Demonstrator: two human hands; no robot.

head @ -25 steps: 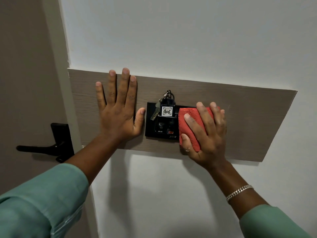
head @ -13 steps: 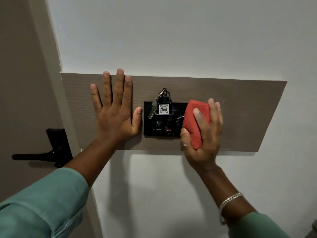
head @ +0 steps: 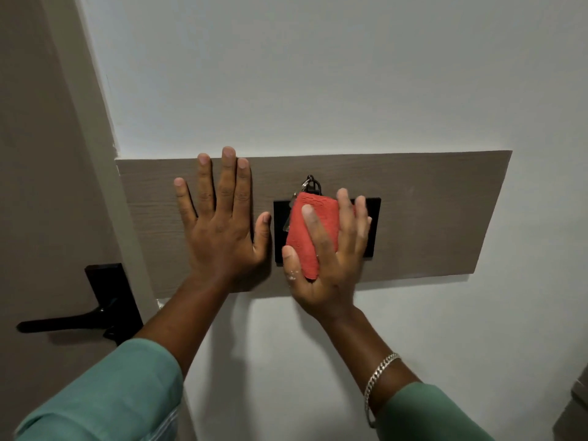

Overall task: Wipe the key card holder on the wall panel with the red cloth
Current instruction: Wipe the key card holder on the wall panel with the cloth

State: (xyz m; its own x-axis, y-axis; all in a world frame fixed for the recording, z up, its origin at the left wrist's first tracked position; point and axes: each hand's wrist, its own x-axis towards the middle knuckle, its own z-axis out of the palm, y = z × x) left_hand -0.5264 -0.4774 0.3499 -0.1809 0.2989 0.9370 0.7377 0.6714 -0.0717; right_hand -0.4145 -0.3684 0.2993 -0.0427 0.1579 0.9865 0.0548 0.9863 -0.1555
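Observation:
A black key card holder (head: 373, 218) is set in a wood-grain wall panel (head: 439, 211). My right hand (head: 331, 259) presses a folded red cloth (head: 313, 230) flat over the holder's middle, hiding the key tag and most of the plate. A key ring (head: 311, 183) and part of a key stick out above and left of the cloth. My left hand (head: 222, 221) lies flat with fingers spread on the panel just left of the holder, its thumb near the plate's left edge.
A black door handle (head: 79, 319) on its plate sits on the brown door at the left, beside the door frame. White wall surrounds the panel. A grey object's corner shows at the bottom right edge.
My right hand has slid the red cloth leftward from the holder's right side onto its middle, covering the key tag. My left hand has stayed flat on the panel.

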